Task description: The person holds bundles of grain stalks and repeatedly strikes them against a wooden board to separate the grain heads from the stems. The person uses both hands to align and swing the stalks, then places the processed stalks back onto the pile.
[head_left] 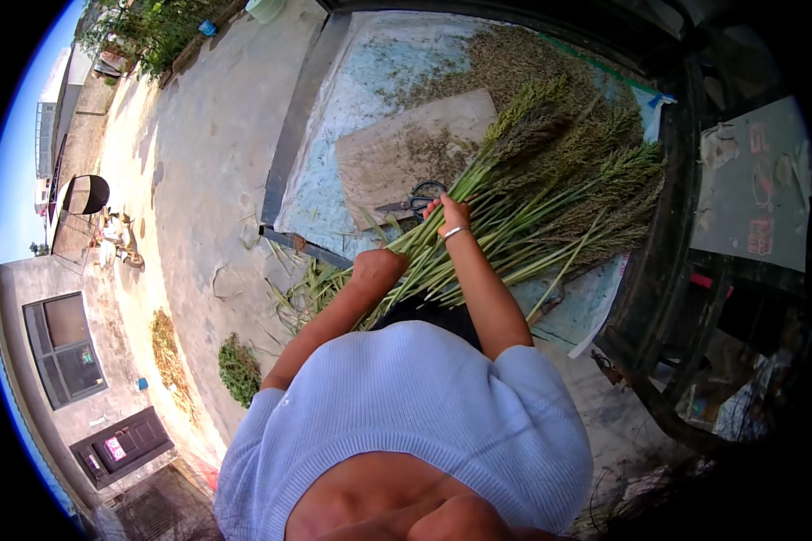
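A bundle of long green grain stalks (465,191) slants across in front of me, its bushy seed heads (550,113) toward the far right. My left hand (379,268) is closed around the lower stalks, near their cut ends. Farther up the same bundle, my right hand (451,215) grips the stalks, a bracelet on its wrist. Just beyond the right hand, dark-handled scissors (421,200) lie partly on a wooden board (379,167). More stalks (523,243) lie loose to the right of my right hand, heads pointing right.
A pale blue sheet (334,126) strewn with loose seed (523,59) lines a flat metal-edged bed. Dark metal framing (663,261) stands on the right. Leaf trimmings (307,293) lie beside the bed's near left corner. A leafy green clump (239,370) sits on the concrete at left.
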{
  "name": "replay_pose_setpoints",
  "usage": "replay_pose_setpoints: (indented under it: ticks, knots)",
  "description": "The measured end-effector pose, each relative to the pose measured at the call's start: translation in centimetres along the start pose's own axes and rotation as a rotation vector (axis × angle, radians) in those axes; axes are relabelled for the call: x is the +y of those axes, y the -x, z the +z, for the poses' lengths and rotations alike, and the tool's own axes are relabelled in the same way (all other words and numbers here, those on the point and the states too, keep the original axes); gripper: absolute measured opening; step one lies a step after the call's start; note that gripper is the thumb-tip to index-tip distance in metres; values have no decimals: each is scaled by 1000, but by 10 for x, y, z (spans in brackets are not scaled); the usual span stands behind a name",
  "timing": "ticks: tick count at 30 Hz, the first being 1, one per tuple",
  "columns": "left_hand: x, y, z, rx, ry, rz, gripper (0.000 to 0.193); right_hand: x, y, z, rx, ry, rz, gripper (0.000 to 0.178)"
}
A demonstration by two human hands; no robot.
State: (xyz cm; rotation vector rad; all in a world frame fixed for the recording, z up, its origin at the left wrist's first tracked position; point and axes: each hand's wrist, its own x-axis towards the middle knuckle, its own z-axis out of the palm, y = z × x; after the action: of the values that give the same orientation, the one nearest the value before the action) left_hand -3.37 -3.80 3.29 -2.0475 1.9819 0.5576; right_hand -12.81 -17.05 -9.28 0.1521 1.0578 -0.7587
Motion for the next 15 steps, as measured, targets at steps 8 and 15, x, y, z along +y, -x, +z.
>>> replay_pose_setpoints:
  ticks: [8,15]
  knots:
    - [-151,175,-44,-160,1078,-359,25,-11,7,-11,-79,22,-42,23]
    - [-264,433,2,-145,265,-1414,34,6,-6,-10,-66,-10,-58,19]
